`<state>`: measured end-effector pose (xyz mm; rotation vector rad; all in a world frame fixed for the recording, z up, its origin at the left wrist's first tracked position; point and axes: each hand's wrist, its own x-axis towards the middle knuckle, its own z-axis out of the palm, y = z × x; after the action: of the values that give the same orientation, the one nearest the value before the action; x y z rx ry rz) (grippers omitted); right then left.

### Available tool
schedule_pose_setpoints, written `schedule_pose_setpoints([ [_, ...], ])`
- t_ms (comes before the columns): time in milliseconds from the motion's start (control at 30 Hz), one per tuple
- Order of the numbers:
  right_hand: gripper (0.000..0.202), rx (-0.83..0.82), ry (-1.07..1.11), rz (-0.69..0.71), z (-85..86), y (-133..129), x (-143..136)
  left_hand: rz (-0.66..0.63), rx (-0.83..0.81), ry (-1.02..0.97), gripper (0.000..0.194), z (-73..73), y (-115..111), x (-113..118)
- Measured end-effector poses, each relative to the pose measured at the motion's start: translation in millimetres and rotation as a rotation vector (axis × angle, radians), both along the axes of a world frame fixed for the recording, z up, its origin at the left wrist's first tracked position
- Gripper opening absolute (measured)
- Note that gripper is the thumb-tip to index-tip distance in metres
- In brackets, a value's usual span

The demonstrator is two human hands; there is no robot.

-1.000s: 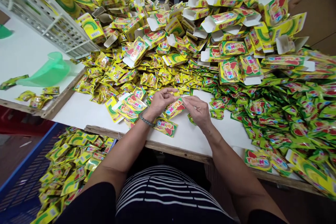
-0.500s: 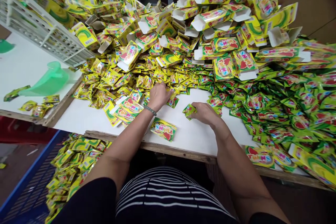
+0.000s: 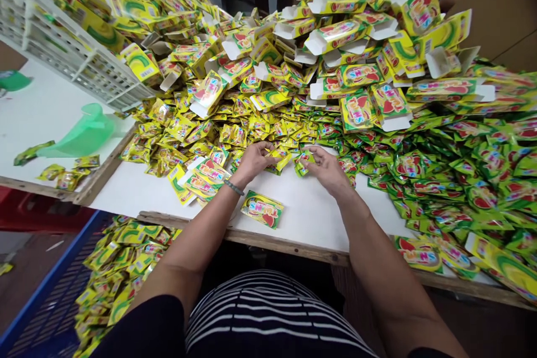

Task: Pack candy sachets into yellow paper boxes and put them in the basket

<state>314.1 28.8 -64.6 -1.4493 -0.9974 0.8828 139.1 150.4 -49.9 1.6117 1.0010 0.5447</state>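
Note:
Between the fingers of my left hand (image 3: 257,161) is a yellow candy packet (image 3: 282,160), just in front of the heap of yellow packets (image 3: 235,128). Pinched in my right hand (image 3: 329,170) is a green candy packet (image 3: 302,163); the two packets are close together over the white tabletop (image 3: 306,212). Below my hands lies a closed small carton marked TWINS (image 3: 262,208). More small cartons (image 3: 205,179) lie left of my left wrist. Green packets (image 3: 423,162) are piled to the right of my right hand.
Behind the packets rises a large heap of open-ended cartons (image 3: 335,33). A white plastic crate (image 3: 79,56) leans at the left, near a green scoop (image 3: 84,131). Below the wooden table edge (image 3: 289,244), a blue basket (image 3: 46,291) holds filled yellow-green packs.
My left hand has drawn back from the yellow heap with a yellow packet. My right hand has lifted its green packet slightly up toward the left hand.

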Motion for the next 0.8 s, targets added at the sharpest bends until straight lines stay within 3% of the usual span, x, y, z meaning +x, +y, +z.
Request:
schedule_pose_setpoints([
  [133, 0.035, 0.068, 0.242, -0.027, 1.9, 3, -9, -0.043, -0.249, -0.162, 0.052, -1.2, -12, -2],
  [267, 0.035, -0.002, 0.277, -0.007, 1.3, 6, -20, -0.060, -0.393, -0.254, 0.049, -2.3, -21, 3],
  [367, 0.038, 0.005, 0.255, -0.028, 2.5, 5, -21, -0.004, -0.394, -0.292, 0.048, -5.3, -21, 6],
  [467, 0.040, 0.008, 0.225, 0.006, 5.9, 3, -18, 0.019, -0.292, -0.238, 0.044, -8.7, -19, 6],
  [633, 0.039, -0.077, 0.090, 0.188, 7.9, -2, -17, -0.145, -0.238, -0.199, 0.041, -9.3, -20, 3],
  [800, 0.049, -0.058, 0.111, 0.151, 7.2, -1, -15, -0.194, -0.355, -0.280, 0.044, -7.3, -25, 6],
])
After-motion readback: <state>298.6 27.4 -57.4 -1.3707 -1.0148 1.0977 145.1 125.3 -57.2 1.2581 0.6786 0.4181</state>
